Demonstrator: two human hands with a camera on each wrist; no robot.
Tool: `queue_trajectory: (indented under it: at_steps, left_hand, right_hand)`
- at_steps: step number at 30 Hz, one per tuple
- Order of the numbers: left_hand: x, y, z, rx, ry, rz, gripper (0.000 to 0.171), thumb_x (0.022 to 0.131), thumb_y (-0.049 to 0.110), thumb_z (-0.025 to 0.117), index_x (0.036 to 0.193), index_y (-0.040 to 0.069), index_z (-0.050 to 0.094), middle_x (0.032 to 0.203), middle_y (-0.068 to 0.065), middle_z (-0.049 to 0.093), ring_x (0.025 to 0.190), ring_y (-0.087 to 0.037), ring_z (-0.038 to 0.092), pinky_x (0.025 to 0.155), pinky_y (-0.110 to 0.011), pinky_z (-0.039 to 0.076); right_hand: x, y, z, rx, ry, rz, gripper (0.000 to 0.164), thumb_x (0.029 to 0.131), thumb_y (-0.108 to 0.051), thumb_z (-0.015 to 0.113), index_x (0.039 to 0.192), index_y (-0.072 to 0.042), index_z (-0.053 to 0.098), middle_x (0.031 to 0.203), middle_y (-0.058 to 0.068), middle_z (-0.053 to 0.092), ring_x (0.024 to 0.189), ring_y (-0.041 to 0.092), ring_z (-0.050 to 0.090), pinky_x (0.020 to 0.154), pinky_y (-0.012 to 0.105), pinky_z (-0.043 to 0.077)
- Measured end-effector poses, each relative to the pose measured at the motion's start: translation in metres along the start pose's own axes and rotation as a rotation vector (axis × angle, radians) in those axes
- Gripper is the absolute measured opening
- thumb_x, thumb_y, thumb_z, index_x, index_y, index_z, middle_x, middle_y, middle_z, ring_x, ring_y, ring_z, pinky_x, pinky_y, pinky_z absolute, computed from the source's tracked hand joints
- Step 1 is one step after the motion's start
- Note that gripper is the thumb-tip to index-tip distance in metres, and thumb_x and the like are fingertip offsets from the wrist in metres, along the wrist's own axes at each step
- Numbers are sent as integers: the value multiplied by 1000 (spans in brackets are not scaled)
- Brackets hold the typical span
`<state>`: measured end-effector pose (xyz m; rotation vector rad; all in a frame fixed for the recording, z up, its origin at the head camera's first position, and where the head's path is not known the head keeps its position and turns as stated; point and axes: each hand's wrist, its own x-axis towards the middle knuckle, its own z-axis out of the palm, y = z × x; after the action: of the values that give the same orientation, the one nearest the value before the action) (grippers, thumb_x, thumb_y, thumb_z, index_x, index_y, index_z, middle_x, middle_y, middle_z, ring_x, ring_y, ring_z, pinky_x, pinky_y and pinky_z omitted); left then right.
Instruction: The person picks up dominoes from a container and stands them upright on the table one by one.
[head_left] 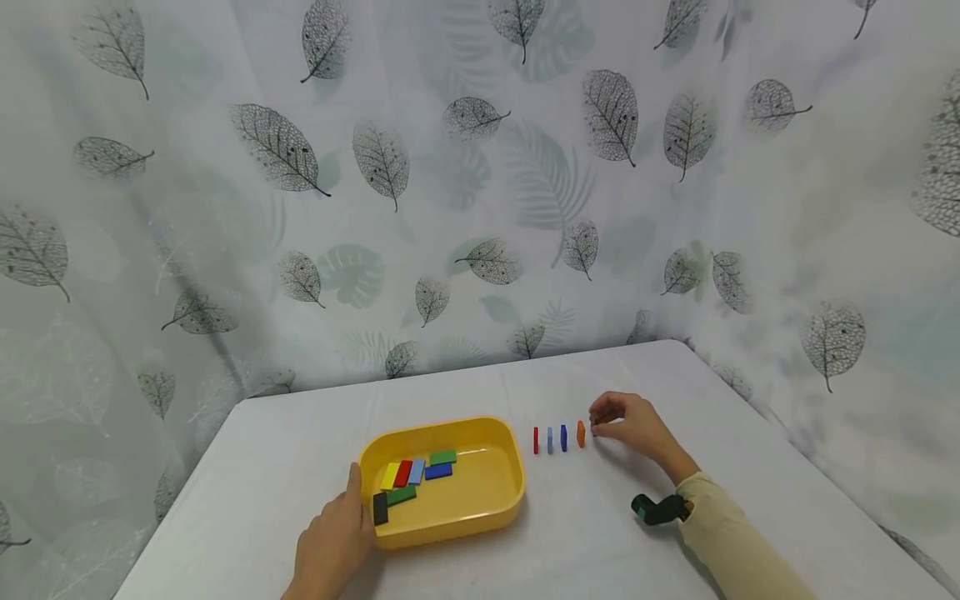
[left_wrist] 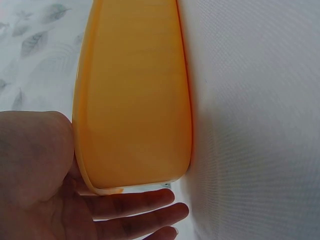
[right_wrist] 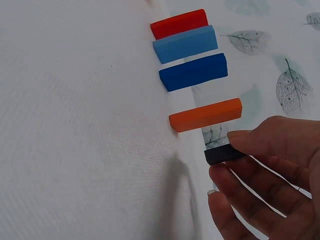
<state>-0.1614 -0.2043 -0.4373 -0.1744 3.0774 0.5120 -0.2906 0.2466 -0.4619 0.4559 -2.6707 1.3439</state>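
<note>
My right hand (head_left: 626, 421) pinches a black domino-like block (right_wrist: 222, 154) between thumb and fingers, at the right end of a row of standing blocks. Beside it stands an orange block (right_wrist: 206, 115), then a dark blue one (right_wrist: 194, 72), a light blue one (right_wrist: 185, 44) and a red one (right_wrist: 180, 24). At the near left corner of a yellow tray (head_left: 487, 523), my left hand (head_left: 335, 533) holds the rim, thumb by the edge and fingers along the outer wall. The left wrist view shows the tray's wall (left_wrist: 135, 100) close up.
Inside the tray lie several blocks, among them a yellow block (head_left: 390, 476), a green block (head_left: 442, 457) and a black block (head_left: 380, 508). A white cloth covers the table (head_left: 600, 550). Leaf-patterned curtains (head_left: 480, 208) hang behind. A dark device (head_left: 660, 508) sits on the right wrist.
</note>
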Motion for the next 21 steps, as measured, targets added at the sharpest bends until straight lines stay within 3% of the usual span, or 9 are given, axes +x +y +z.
queue_trajectory:
  at_steps: [21]
  left_hand:
    - [-1,1,1,3,3,-13,64,102,12,52,156,-12,30,122,-29,65,67,-24,55,73,-53,58]
  right_hand:
    - [0,12,9,-29,-9,65,23,83,-4,83,105,-5,73,96,2,71,90,21,65,82,42,52]
